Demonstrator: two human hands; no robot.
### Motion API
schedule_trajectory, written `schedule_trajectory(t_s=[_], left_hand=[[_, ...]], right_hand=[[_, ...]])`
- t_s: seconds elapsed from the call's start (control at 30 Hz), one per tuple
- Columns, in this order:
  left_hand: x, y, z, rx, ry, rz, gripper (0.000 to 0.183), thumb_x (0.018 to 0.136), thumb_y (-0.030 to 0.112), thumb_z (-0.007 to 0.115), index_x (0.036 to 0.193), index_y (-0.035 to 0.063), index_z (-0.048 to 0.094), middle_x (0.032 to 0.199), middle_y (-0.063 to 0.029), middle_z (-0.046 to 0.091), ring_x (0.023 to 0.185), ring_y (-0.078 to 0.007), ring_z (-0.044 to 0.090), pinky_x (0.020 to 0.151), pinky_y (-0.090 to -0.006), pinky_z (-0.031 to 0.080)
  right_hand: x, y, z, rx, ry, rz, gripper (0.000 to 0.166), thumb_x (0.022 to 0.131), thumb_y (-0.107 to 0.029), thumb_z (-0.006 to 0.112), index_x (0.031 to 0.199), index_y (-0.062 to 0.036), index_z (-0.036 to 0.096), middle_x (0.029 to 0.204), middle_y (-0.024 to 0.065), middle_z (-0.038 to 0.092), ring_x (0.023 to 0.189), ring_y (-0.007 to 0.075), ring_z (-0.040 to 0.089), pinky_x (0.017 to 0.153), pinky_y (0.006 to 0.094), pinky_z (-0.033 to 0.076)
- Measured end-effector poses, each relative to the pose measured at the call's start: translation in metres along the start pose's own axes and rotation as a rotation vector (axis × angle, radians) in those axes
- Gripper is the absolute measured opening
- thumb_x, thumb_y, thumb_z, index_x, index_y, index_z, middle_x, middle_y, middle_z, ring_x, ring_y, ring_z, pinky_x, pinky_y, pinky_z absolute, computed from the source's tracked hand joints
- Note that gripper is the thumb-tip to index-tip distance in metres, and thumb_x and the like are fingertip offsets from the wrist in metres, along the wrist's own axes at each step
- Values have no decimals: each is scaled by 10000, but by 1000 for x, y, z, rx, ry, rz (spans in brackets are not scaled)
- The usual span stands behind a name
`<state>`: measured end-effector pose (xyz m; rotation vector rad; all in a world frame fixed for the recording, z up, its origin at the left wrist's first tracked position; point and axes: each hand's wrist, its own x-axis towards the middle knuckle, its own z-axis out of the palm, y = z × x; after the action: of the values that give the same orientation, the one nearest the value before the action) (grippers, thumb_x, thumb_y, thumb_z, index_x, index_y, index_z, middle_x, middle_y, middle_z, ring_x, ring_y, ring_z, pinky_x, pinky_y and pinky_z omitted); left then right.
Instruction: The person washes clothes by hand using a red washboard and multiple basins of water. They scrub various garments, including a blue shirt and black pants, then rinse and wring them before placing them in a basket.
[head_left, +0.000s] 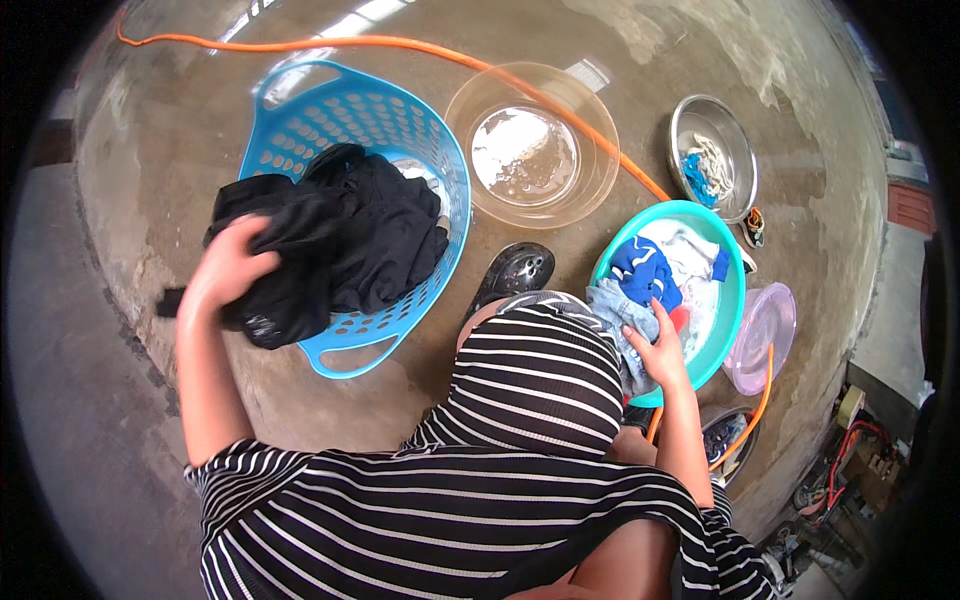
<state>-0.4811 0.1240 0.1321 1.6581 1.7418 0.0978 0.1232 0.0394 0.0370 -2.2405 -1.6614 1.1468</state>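
My left hand (234, 262), slightly blurred, grips a black garment (289, 217) at the left side of a blue plastic laundry basket (360, 109). Part of this cloth hangs outside the rim, and more dark clothing (394, 232) fills the basket. On my right, a teal basin (731, 300) holds sudsy water and wet laundry. There my right hand (661, 356) rests thumb and forefinger on a light-blue denim garment (626, 304); whether they pinch it is unclear. A blue garment with white markings (641, 266) and a white one (686, 251) lie beside the denim in the basin.
A translucent basin (457, 142) with shallow water stands ahead. An orange hose (390, 41) crosses the wet concrete floor (622, 37) behind it. At right are a steel basin (679, 161) holding cloths, a purple tub (780, 315) and a dark bucket (750, 450). Tools clutter the lower right.
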Motion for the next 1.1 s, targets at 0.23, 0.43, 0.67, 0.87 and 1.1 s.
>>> schedule_trajectory(t_s=[0.23,0.43,0.67,0.87,1.1], left_hand=[[151,70,120,751,-342,-72,818,649,569,765,1204,-10,603,1353,-224,482,1201,-355,520,1025,-395,416],[271,-22,232,406,-476,-15,536,864,346,422,1242,-6,566,1354,-218,493,1241,-339,494,1036,-394,385],[254,-23,238,388,-147,-388,407,947,211,336,1170,1,603,1236,-216,589,1123,-334,594,942,-429,468],[264,-35,283,724,-159,213,275,917,184,415,1099,113,608,1131,-152,623,1111,-294,590,923,-454,449],[241,-34,233,-4,-53,136,237,740,124,732,899,52,571,857,-129,650,830,-292,634,763,-367,479]], right_hand=[[-15,27,-6,141,62,78,686,776,-246,789,1313,45,475,1197,188,605,1115,231,570,957,328,439],[-18,23,-19,246,-15,96,584,773,-222,797,1224,35,530,1079,117,645,997,175,596,879,299,468],[-24,41,-5,176,89,107,608,762,-232,803,1231,34,524,1098,133,634,1007,183,591,881,303,467],[-21,35,-2,130,119,50,633,747,-274,808,1222,36,527,1120,177,627,1046,222,594,892,323,467],[-26,33,-5,105,165,32,636,744,-287,807,1218,30,525,1138,195,620,1073,248,599,912,343,462]])
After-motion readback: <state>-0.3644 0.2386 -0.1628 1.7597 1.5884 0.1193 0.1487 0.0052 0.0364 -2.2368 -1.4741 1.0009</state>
